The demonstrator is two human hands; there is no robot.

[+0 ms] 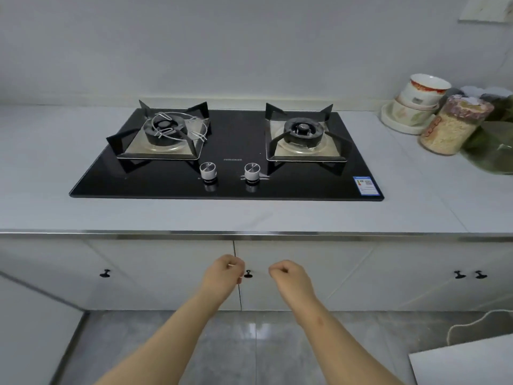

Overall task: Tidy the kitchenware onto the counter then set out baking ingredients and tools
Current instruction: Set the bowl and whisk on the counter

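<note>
My left hand and my right hand hover with curled fingers in front of the closed white cabinet doors under the counter. Between them shows one black door knob; neither hand is on it. The left hand covers the spot next to the door seam, and I cannot tell whether it touches anything there. Nothing shows in either hand. At the counter's back right are stacked bowls on a white plate and a grain-filled jar.
A black two-burner gas hob fills the counter's middle, with a wire rack on its left burner. A green bag lies at the far right. More knobs sit on the right-hand doors. A white surface juts in at lower right.
</note>
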